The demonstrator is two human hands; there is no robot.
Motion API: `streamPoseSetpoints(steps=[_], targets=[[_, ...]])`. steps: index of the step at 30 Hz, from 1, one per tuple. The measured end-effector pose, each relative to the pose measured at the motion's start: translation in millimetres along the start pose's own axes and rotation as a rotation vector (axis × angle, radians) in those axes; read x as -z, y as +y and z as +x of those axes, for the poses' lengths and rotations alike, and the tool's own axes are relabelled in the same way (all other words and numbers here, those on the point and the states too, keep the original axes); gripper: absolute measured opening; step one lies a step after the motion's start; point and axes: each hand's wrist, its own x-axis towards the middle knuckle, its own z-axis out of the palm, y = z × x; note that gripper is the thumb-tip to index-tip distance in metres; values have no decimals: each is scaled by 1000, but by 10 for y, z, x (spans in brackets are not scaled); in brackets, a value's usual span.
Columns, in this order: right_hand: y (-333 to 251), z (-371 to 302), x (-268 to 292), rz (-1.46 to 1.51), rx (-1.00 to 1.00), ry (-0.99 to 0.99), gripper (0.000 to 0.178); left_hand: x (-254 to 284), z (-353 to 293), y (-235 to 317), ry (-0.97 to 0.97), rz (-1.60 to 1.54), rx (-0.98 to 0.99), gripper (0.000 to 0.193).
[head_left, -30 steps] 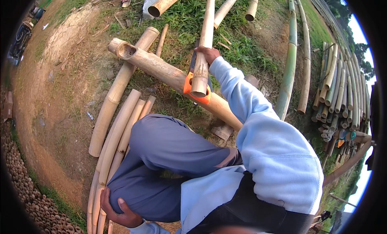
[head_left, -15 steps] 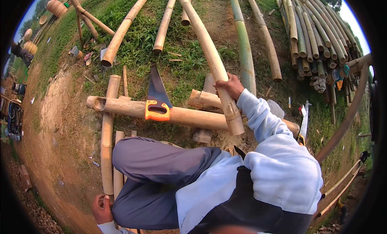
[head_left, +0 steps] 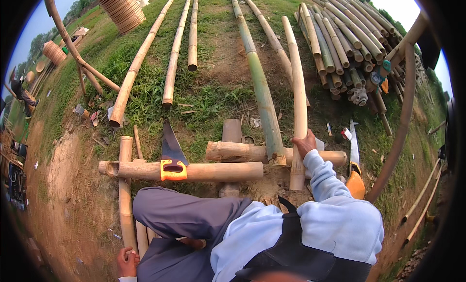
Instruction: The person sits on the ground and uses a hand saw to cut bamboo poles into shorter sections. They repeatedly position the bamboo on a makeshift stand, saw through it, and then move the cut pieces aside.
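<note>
A pale bamboo pole (head_left: 299, 102) slants away from me, its near end above the dirt at the right. My right hand (head_left: 305, 143) is closed round it near that end. Low at the left, my left hand (head_left: 127, 261) has its fingers curled beside my leg, by the near end of an upright-lying bamboo piece (head_left: 125, 197); whether anything is inside the curl is hidden. Between the hands, a handsaw (head_left: 174, 169) with an orange handle rests on a thick crosswise bamboo length (head_left: 223, 172). The near end of a green bamboo pole (head_left: 264, 97) lies over a split-ended bamboo piece (head_left: 238, 151).
Several long poles (head_left: 141, 58) stretch away over grass. A large bamboo stack (head_left: 340, 44) stands at the far right, behind a curved wooden post (head_left: 405, 107). A second saw (head_left: 355, 151) with an orange sheath or grip leans at the right.
My right hand has swung the pale pole to the right, off the crosswise bamboo and past the green pole. The view has tilted up. My left hand stays low at the left.
</note>
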Motion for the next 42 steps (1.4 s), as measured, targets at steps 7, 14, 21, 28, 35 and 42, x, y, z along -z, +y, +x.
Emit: streamPoseSetpoints(steps=[7,14,21,28,35,42], targets=[[488,-330,193,53,-94,42,56,-28,288,0,-73,-72,-21,34],[680,138,268,191,-23,105,55,7,257,-123,-53,-49,-38,28],[-1269,2908,1697,-222,127,773,102,5,24,-88,-37,23,13,30],[-1705,2283,456,-43,560,213,73,-24,-101,-57,147,-53,73,29],[-889,850,-589,-82,589,-265,75,-101,-478,264,196,-25,-118,25],[-720,-29,-990,-10,541,-524,72,-229,-863,383,252,21,-189,28]])
